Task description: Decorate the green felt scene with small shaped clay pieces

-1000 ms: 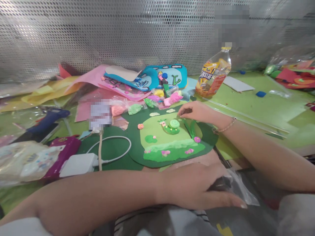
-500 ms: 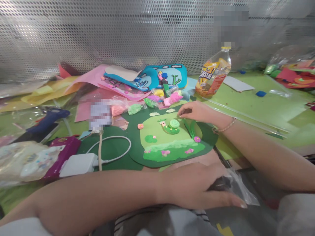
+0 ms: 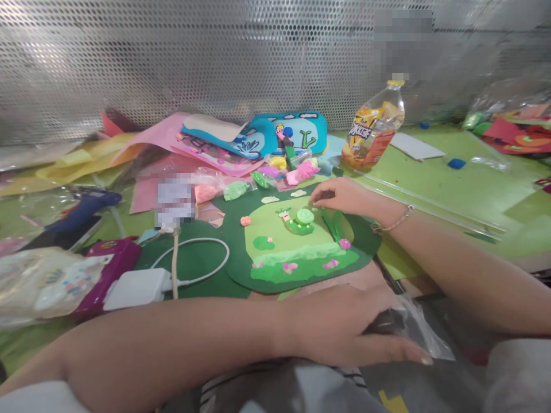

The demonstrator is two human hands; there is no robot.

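Clay snail (image 3: pixel 303 219) looks soft: lift its green board (image 3: pixel 241 269) instead. Pinched-shut right hand (image 3: pixel 344 195) sits beside it; left hand (image 3: pixel 340 327) grips a bag (image 3: pixel 424 337).

A green clay snail (image 3: pixel 303 219) sat upright on a flat light-green clay plaque (image 3: pixel 275 229); a crumpled clear plastic bag (image 3: pixel 424 337) lay at the desk (image 3: pixel 434 183) edge.

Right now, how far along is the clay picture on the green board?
Done: the snail, the grass strip with pink flowers and two pale clouds sit on the green board. In hand: the right hand pinches its fingers beside the snail; the left hand holds a clear bag. Left, probably: more pieces; clay packets lie behind.
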